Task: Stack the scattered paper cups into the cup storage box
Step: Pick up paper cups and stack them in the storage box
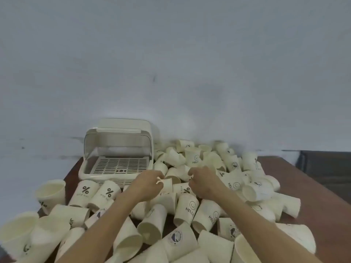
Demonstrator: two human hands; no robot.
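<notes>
At frame centre, your left hand [147, 185] pinches 1 paper cup [168, 185]; your right hand [202, 182] curls, grip unclear.

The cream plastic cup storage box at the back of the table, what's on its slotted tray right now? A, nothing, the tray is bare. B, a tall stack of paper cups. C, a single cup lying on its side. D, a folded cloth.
A: the cream plastic cup storage box has its clear lid raised, and its slotted tray shows bare.
</notes>
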